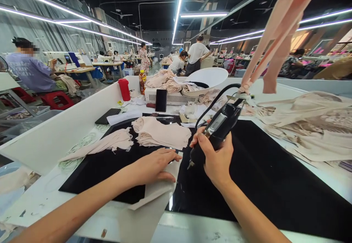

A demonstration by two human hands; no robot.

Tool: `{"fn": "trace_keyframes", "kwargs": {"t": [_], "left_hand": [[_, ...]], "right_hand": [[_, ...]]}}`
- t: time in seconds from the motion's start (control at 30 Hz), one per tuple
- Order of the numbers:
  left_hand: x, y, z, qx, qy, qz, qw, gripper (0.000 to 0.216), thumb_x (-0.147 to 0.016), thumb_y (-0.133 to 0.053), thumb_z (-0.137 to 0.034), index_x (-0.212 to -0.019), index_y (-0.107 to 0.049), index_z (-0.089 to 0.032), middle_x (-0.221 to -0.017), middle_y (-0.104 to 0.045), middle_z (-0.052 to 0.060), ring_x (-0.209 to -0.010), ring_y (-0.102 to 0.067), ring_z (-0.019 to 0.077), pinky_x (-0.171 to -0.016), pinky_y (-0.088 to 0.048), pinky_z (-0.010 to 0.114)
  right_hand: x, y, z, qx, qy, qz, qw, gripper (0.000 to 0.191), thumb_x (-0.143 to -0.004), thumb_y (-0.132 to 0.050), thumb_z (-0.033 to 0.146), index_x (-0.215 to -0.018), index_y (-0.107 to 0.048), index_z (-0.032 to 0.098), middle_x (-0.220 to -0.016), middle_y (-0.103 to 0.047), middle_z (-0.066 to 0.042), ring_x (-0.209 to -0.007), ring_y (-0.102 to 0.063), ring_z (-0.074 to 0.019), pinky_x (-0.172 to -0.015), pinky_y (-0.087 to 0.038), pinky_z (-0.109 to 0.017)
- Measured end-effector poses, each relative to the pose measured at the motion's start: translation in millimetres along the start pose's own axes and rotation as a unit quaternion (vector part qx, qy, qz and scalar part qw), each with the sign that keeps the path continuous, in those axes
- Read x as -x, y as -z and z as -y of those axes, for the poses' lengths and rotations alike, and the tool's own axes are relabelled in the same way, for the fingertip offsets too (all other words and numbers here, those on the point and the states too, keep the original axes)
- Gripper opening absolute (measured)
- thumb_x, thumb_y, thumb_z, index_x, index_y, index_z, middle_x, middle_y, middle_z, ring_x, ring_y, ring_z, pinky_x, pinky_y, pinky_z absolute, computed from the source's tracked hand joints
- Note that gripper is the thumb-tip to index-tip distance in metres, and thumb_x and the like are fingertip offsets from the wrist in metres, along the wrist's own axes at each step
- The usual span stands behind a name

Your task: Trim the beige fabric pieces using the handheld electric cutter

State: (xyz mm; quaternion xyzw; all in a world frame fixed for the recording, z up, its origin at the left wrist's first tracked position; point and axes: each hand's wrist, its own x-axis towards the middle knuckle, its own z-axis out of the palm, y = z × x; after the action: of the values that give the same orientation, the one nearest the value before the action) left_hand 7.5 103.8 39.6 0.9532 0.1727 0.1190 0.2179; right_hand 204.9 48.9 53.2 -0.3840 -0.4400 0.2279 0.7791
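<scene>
My right hand is wrapped around a black corded handheld electric tool. Its small pointed metal tip aims down over a glossy black panel. Peach fabric strips knotted at the tool's top run upward out of view. With fingers stretched out, my left hand lies on a pale beige fabric piece at the panel's gap. Just beyond the left fingers is a stack of pale pink cut fabric pieces. A crumpled fabric piece lies left of that stack.
A phone leans against a white basket heaped with fabric. Nearby stand a red container and a bottle. Loose fabric covers the right side. A low white wall edges the left. People work at sewing machines beyond.
</scene>
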Motion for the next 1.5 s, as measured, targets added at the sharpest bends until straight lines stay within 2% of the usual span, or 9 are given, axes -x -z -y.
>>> {"fn": "trace_keyframes", "kwargs": {"t": [0.23, 0.33, 0.4, 0.5, 0.67, 0.93, 1.07, 1.23, 1.5], "left_hand": [[-10, -4, 13, 0.018, 0.003, 0.042, 0.999, 0.057, -0.084, -0.089, -0.031, -0.130, -0.057, -0.022, -0.133, -0.065, 0.010, -0.130, -0.060, 0.0297, -0.115, -0.043, 0.048], [-9, -4, 15, 0.022, 0.022, 0.051, 0.998, 0.059, -0.085, -0.088, -0.032, -0.132, -0.055, -0.022, -0.132, -0.064, 0.009, -0.129, -0.061, 0.0295, -0.122, -0.032, 0.056], [-7, -5, 16, 0.021, 0.040, 0.059, 0.997, 0.061, -0.086, -0.087, -0.034, -0.136, -0.054, -0.022, -0.139, -0.061, 0.012, -0.139, -0.055, 0.0319, -0.126, -0.022, 0.063], [-1, -7, 18, 0.020, 0.061, 0.067, 0.996, 0.066, -0.086, -0.087, -0.037, -0.141, -0.052, -0.023, -0.153, -0.054, 0.015, -0.154, -0.036, 0.0364, -0.125, -0.016, 0.070], [4, -6, 17, 0.027, 0.073, 0.077, 0.994, 0.075, -0.084, -0.088, -0.036, -0.147, -0.049, -0.027, -0.153, -0.055, 0.013, -0.158, -0.025, 0.0386, -0.123, -0.010, 0.076], [5, -2, 18, 0.010, 0.083, 0.105, 0.991, 0.085, -0.088, -0.085, -0.038, -0.159, -0.039, -0.028, -0.143, -0.062, 0.010, -0.158, -0.025, 0.0387, -0.123, -0.005, 0.077], [5, 0, 19, 0.011, 0.091, 0.115, 0.989, 0.074, -0.089, -0.082, -0.049, -0.150, -0.047, -0.029, -0.147, -0.058, 0.010, -0.158, -0.027, 0.0372, -0.125, -0.002, 0.073], [5, 1, 22, 0.005, 0.099, 0.119, 0.988, 0.056, -0.088, -0.082, -0.052, -0.132, -0.057, -0.028, -0.152, -0.055, 0.010, -0.158, -0.027, 0.0378, -0.126, -0.001, 0.072], [4, 8, 19, -0.021, 0.091, 0.143, 0.985, 0.056, -0.090, -0.080, -0.051, -0.137, -0.061, -0.028, -0.151, -0.057, 0.010, -0.160, -0.020, 0.0395, -0.126, -0.004, 0.072]], "right_hand": [[3, -7, -8, 0.017, -0.010, -0.008, 1.000, 0.037, -0.083, -0.081, 0.033, -0.108, -0.056, 0.026, -0.086, -0.067, 0.005, -0.061, -0.063, -0.0115, -0.057, -0.058, -0.028], [2, -12, -9, 0.031, -0.009, -0.016, 0.999, 0.040, -0.081, -0.081, 0.034, -0.111, -0.055, 0.026, -0.087, -0.067, 0.004, -0.066, -0.064, -0.0126, -0.062, -0.058, -0.028], [1, -15, -10, 0.033, -0.007, -0.017, 0.999, 0.041, -0.081, -0.081, 0.034, -0.111, -0.055, 0.026, -0.087, -0.067, 0.004, -0.069, -0.064, -0.0132, -0.065, -0.058, -0.029], [-1, -18, -11, 0.029, 0.001, -0.017, 0.999, 0.039, -0.081, -0.081, 0.035, -0.108, -0.054, 0.026, -0.086, -0.066, 0.005, -0.069, -0.063, -0.0128, -0.067, -0.058, -0.030], [-5, -22, -14, 0.024, 0.010, -0.017, 1.000, 0.037, -0.083, -0.079, 0.034, -0.107, -0.053, 0.026, -0.082, -0.064, 0.006, -0.065, -0.060, -0.0120, -0.065, -0.055, -0.029], [-3, -30, -12, 0.016, -0.010, -0.012, 1.000, 0.038, -0.081, -0.078, 0.033, -0.109, -0.054, 0.025, -0.086, -0.061, 0.004, -0.072, -0.059, -0.0126, -0.068, -0.055, -0.029], [-1, -34, -12, 0.019, -0.015, -0.010, 1.000, 0.035, -0.079, -0.079, 0.032, -0.102, -0.054, 0.026, -0.084, -0.061, 0.004, -0.072, -0.058, -0.0133, -0.066, -0.054, -0.028], [3, -39, -11, 0.028, -0.009, 0.000, 1.000, 0.036, -0.078, -0.078, 0.031, -0.105, -0.054, 0.027, -0.087, -0.062, 0.003, -0.073, -0.059, -0.0144, -0.065, -0.054, -0.028], [6, -48, -8, 0.011, -0.013, 0.021, 1.000, 0.031, -0.077, -0.077, 0.029, -0.097, -0.054, 0.027, -0.079, -0.062, 0.005, -0.069, -0.058, -0.0135, -0.067, -0.053, -0.028]]}}
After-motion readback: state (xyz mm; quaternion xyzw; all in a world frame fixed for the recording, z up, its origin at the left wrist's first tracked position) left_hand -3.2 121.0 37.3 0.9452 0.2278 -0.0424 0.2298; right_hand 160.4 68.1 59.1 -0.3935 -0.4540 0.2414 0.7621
